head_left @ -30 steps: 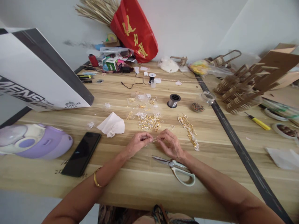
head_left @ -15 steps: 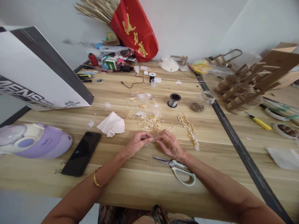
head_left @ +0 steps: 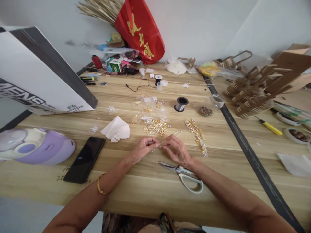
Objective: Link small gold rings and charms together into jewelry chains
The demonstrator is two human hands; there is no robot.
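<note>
Between my fingertips stretches a thin beaded strand (head_left: 160, 145), its beads too small to make out. My left hand (head_left: 145, 148) pinches one part of it. A short distance to the right, my right hand (head_left: 177, 150) pinches it too, and a ring-ended piece (head_left: 179, 132) pokes out beyond those fingers. Just past my hands lies a pile of gold and silver beads (head_left: 155, 127). Scissors with pale green handles (head_left: 190, 183) rest beside my right wrist. Gold and silver beaded chains (head_left: 197, 137) lie to the right of that hand.
A wire spool (head_left: 181, 104) and a jar of dark beads (head_left: 206, 111) stand farther back. On the left are a black phone (head_left: 84, 160), a crumpled tissue (head_left: 116, 129), a purple bottle (head_left: 46, 147) and a large box (head_left: 43, 74). Small woven baskets (head_left: 252, 87) stand at right.
</note>
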